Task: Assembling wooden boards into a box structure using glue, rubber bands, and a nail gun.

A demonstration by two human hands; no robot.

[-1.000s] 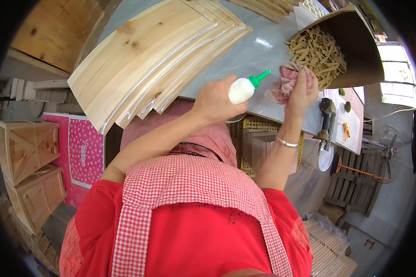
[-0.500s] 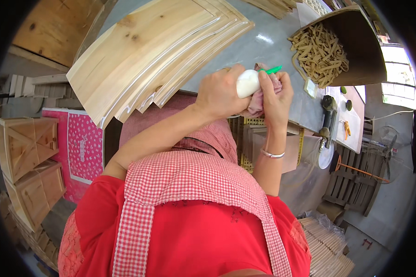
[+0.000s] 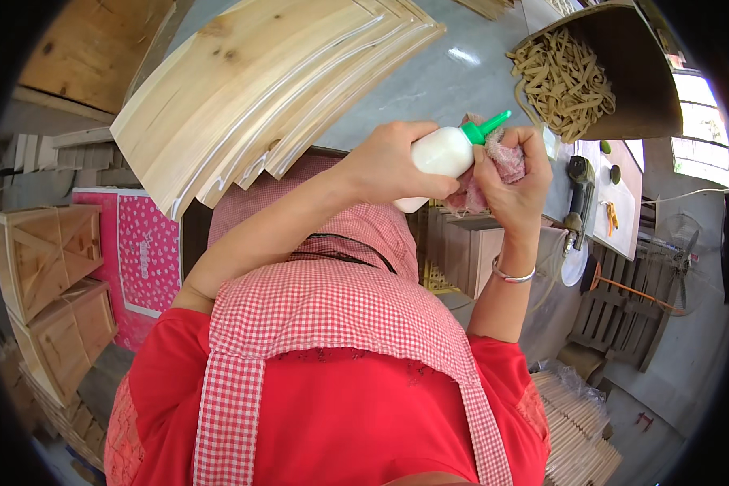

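Note:
A white squeeze bottle (image 3: 443, 152) with a green nozzle cap is gripped in my left hand (image 3: 385, 164). Its tip tilts up and to the right. My right hand (image 3: 517, 182) is closed on a crumpled pink cloth (image 3: 506, 159), just beside the bottle's cap. To the left, a fanned stack of light wooden boards (image 3: 251, 73) lies on the grey table (image 3: 397, 89). Wavy lines of white glue (image 3: 287, 89) run along the boards' exposed edges.
A tipped box (image 3: 644, 81) of short wooden strips (image 3: 563, 89) lies at the table's far right. Nearer stands a dark power tool (image 3: 577, 198). Wooden crates (image 3: 53, 255) stand at the left, a fan (image 3: 682, 263) at the right. Bundled slats (image 3: 579, 433) lie lower right.
My right hand has moved to the right with the cloth, away from the nozzle. The bottle has turned into fuller view in my left hand, its green cap now uncovered.

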